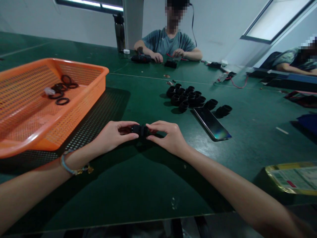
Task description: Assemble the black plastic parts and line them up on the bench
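Note:
Both my hands grip one small black cylindrical part (pixel 140 130) just above the green table. The thumb and fingers of my left hand (pixel 116 134) pinch its left end. At its right end, my right hand (pixel 168 134) closes thumb and fingers on it. What joins or divides the part in the middle is too dark to make out. Beyond my right hand stands a cluster of several similar black cylindrical parts (pixel 184 96). To the left, black rings (pixel 62 101) lie in an orange perforated basket (pixel 81 115).
A phone (pixel 210 122) lies right of my hands, and a yellow-edged packet (pixel 292 177) is at the near right. Across the green table (pixel 148 185) sits a person (pixel 170 43) with a power drill (pixel 140 59). A dark bottle (pixel 119 33) stands behind. Another person (pixel 289 61) is at far right.

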A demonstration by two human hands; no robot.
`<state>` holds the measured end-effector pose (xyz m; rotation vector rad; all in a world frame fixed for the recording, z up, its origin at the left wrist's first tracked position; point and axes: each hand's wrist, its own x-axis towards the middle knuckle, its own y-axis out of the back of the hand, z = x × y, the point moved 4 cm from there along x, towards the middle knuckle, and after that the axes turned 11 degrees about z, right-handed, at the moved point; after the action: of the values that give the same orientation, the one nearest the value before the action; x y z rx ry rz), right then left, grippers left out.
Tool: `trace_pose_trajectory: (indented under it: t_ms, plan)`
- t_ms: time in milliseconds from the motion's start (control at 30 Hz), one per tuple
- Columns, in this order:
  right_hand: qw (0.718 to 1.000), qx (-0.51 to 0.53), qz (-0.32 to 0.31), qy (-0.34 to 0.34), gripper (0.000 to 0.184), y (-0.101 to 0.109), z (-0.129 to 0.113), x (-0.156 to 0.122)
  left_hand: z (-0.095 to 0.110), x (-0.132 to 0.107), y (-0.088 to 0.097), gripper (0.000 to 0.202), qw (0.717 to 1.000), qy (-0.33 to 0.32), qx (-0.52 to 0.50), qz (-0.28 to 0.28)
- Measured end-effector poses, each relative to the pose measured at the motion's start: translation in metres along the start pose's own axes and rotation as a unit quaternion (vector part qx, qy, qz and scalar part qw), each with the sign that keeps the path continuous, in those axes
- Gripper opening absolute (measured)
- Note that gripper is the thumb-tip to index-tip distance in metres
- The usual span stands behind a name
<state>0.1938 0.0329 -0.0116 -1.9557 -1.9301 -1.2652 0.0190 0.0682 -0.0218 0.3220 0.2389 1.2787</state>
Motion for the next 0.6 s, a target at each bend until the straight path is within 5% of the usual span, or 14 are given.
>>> trace_pose_trajectory:
  t_ms: [600]
  plan:
    - [1.000, -0.001, -0.006, -0.019, 0.024, 0.0008, -0.0025, 0.0004, 0.0006, -0.0003, 0.0007, 0.047, 1.000, -0.007, 0.026, 0.001]
